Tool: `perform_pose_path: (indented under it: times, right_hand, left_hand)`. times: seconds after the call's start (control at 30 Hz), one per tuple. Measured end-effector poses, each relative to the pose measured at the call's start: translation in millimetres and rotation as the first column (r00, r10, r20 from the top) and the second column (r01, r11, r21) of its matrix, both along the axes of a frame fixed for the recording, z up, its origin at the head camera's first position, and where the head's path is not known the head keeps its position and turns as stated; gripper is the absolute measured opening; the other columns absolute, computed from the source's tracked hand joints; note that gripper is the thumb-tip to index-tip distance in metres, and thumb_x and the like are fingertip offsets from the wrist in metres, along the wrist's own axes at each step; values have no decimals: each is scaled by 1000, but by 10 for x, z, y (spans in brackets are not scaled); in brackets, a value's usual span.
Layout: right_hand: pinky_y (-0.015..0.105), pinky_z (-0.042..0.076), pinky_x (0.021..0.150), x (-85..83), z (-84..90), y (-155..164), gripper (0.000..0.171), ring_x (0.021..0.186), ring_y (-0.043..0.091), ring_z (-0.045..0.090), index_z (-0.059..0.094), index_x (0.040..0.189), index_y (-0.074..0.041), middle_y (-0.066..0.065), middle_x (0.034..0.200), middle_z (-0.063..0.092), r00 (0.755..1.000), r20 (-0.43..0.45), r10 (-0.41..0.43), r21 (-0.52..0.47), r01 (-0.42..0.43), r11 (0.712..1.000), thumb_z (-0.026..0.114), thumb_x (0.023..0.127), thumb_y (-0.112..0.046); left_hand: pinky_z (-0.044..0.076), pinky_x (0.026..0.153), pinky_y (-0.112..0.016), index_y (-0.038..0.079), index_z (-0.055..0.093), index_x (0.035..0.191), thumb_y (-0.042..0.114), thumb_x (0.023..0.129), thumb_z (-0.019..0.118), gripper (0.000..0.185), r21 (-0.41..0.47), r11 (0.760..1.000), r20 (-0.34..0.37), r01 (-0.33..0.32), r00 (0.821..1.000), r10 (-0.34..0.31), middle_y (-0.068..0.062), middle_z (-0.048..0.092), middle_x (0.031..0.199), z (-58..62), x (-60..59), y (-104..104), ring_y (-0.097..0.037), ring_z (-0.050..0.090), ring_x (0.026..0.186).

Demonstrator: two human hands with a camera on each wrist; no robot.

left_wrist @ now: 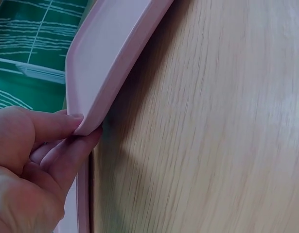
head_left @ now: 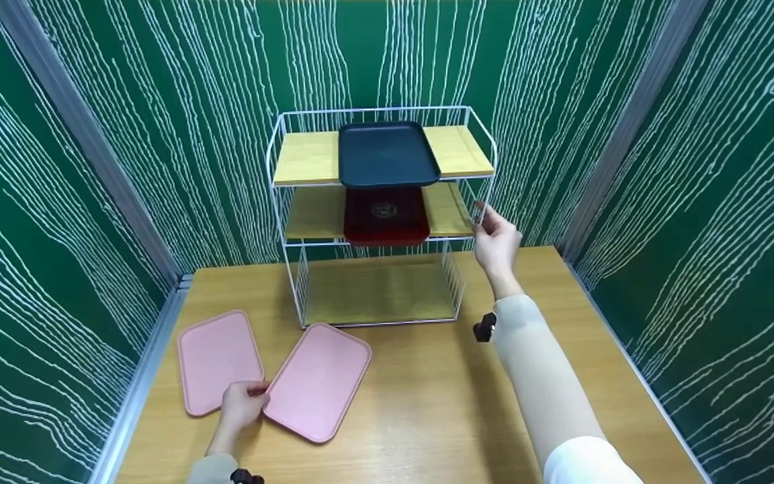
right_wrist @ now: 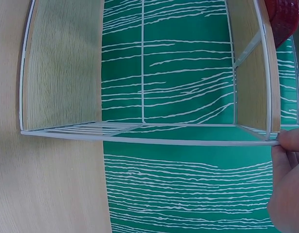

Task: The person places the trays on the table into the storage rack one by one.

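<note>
1. White wire three-tier rack with wooden shelves (head_left: 293, 202) stands at 12 o'clock on the table.
2. Right-hand pink rectangular plastic tray (head_left: 318, 381), at 7 o'clock from the rack, lies beside another.
3. Right hand (head_left: 494, 243) grips the rack's right front post.
4. Left hand (head_left: 242, 405) pinches that tray's corner.

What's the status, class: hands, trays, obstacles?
Left hand pinches right pink tray corner. Right hand grips rack post. Bottom shelf bare.

— Head view? Looks forward and down over the table (head_left: 427, 403), taking in the whole wire rack (head_left: 380, 215).
— Wrists? Both very near: left at a pink tray (left_wrist: 110, 58) edge, right sideways along the rack's post (right_wrist: 149, 138). Shared: rack, tray, table.
</note>
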State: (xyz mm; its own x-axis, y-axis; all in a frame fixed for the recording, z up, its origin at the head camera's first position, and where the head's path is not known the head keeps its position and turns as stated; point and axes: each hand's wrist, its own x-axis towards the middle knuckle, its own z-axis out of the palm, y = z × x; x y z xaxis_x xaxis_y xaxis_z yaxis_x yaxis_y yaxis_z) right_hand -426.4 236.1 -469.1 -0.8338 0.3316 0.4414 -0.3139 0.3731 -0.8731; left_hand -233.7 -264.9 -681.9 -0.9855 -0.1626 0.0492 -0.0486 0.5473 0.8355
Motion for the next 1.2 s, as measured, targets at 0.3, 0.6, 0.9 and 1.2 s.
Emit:
perform_pose_path:
  times: [0.3, 0.6, 0.9, 1.2]
  right_hand:
    - [33, 62, 94, -6, -8, -6, 40, 117, 30, 74, 73, 138, -8, 14, 127, 75, 999, -31, -37, 50, 39, 998, 69, 100, 5]
    - [44, 61, 93, 8, -14, -5, 33, 108, 31, 76, 78, 130, -8, 15, 117, 79, 996, -18, -87, 112, 89, 990, 72, 99, 1]
    - [47, 62, 92, 28, -19, -11, 32, 110, 34, 75, 76, 131, -7, 18, 122, 76, 998, 11, -60, 118, 58, 991, 67, 102, 2]
    - [44, 61, 86, 33, -4, -11, 26, 104, 29, 76, 80, 125, -7, 14, 117, 79, 996, 20, -89, 169, 85, 982, 69, 102, -1]
  left_hand:
    - [56, 78, -19, -13, 77, 110, -9, 85, 74, 25, 101, 994, 39, -30, 999, 26, -25, 78, 103, -53, -43, 56, -30, 74, 99]
    - [56, 81, -20, -12, 77, 114, -9, 86, 74, 28, 168, 983, 57, -78, 996, 69, -26, 77, 108, -74, -65, 160, -33, 73, 105]
    - [58, 77, -19, -13, 76, 115, -10, 87, 72, 28, 282, 948, 76, -147, 988, 131, -28, 76, 111, -60, -95, 335, -31, 73, 103]
    - [61, 81, -22, -16, 72, 120, -11, 91, 70, 30, 371, 911, 84, -181, 983, 161, -32, 74, 115, -39, -153, 562, -32, 72, 107]
